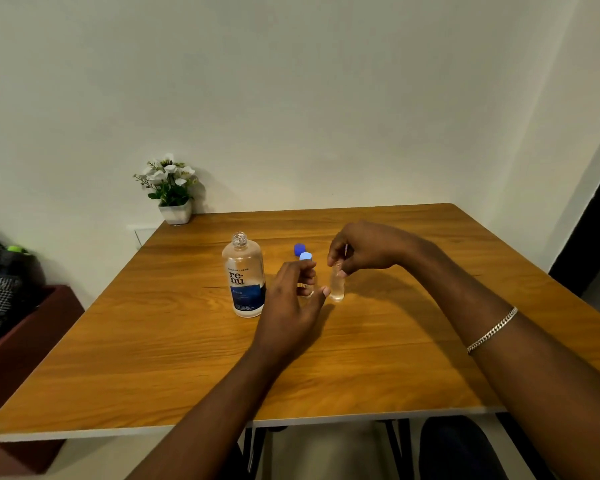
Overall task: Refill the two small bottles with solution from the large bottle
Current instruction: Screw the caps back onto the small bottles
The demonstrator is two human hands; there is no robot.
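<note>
The large clear bottle (pixel 244 276) with a blue and white label stands uncapped on the wooden table (pixel 187 341). Right of it stands a small bottle with a light blue cap (pixel 306 271), partly hidden behind my left hand (pixel 293 299), whose fingers are spread beside it. A second small clear bottle (pixel 336 285) stands further right. My right hand (pixel 364 249) pinches its top; whether a cap is under the fingers I cannot tell. A dark blue cap (pixel 299 249) lies on the table behind the small bottles.
A white pot of white flowers (pixel 172 192) sits at the table's far left corner against the wall. A dark red box and patterned cloth (pixel 0 289) lie left of the table. My right wrist wears a chain bracelet (pixel 492 330).
</note>
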